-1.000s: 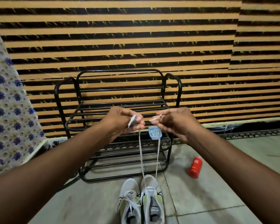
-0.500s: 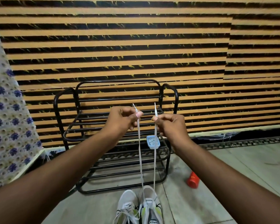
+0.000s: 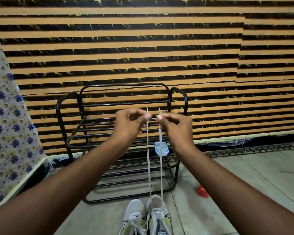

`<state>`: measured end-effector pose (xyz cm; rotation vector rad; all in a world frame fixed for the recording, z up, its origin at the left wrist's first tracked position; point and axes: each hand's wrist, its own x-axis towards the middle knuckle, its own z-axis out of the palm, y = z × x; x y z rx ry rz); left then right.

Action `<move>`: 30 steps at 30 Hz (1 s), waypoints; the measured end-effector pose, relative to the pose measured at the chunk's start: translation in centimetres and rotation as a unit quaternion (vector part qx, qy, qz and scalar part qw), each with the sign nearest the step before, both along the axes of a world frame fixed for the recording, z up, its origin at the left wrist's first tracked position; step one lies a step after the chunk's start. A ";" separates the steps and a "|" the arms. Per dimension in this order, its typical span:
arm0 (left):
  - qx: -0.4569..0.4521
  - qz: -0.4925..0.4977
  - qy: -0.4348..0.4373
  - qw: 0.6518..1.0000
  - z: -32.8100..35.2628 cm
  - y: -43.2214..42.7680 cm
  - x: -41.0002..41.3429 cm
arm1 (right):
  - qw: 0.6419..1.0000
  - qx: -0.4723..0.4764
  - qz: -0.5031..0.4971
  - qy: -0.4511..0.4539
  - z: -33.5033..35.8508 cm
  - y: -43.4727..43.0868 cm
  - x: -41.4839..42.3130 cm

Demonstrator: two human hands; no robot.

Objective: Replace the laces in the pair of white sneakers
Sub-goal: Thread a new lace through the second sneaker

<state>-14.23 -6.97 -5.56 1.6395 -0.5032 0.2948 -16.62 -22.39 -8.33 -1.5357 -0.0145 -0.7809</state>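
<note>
Ends of the lace now stand upright and level, no longer splayed sideways. The left hand and right hand each pinch one end, taut down to the sneaker at 6 o'clock. Likely evening the lengths; next move needs crossing into the next eyelets.

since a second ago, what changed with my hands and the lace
Both hands turned the ends of the lace from angled toward each other to upright: the left hand and right hand now pinch them side by side, strands running straight down to the right-hand sneaker. Neither grip let go. That sneaker, the black rack and the red bottle stayed put.
</note>
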 end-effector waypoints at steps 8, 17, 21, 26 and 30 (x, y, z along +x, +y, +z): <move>-0.016 0.006 0.004 1.000 0.2 -0.2 -0.3 | 1.000 0.025 -0.011 0.005 0.0 0.1 0.1; -0.005 0.031 0.001 1.000 0.1 -0.4 -0.2 | 1.000 0.019 0.001 0.005 0.0 0.2 -0.3; -0.004 0.033 -0.003 0.999 0.1 -0.4 -0.1 | 1.000 0.013 0.000 0.007 0.0 0.4 -0.4; -0.001 0.037 -0.008 0.999 0.1 -0.3 -0.1 | 1.000 0.007 0.003 0.003 0.0 0.6 -0.5; 0.002 0.042 -0.005 0.999 0.1 -0.3 -0.2 | 1.000 0.012 0.004 0.003 0.0 0.6 -0.4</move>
